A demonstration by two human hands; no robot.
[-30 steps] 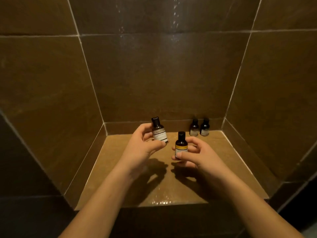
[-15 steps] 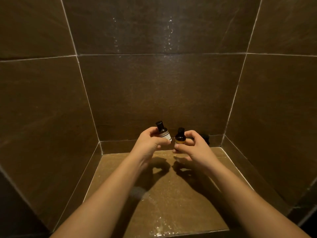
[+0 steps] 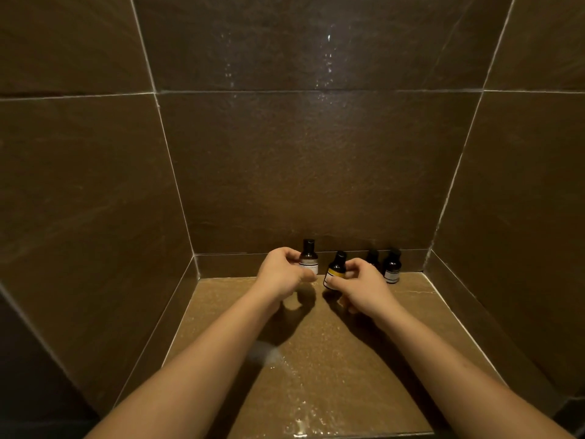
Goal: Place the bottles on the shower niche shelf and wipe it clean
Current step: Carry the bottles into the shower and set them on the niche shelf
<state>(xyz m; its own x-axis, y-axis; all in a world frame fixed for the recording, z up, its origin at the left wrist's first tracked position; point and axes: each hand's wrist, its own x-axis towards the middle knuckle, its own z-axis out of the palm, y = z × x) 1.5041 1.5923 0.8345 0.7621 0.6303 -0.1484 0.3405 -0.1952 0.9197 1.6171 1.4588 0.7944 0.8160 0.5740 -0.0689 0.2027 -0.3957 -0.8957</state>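
Both my hands have reached deeper toward the back wall: left hand (image 3: pixel 280 274) fingers clamped on one white-labelled bottle (image 3: pixel 308 256), right hand (image 3: pixel 364 286) fingers on one yellow-labelled bottle (image 3: pixel 336 270). Two more bottles (image 3: pixel 392 267) stand on the wet niche shelf (image 3: pixel 316 359) at the back right, four in all.

We see a dim, warm brown picture, lit from above and behind us: both arms cast dark shadows forward onto the wet shelf (image 3: pixel 316 375), which glints at lower centre. Grout lines splay outward toward the frame edges, and the far bottles look soft.
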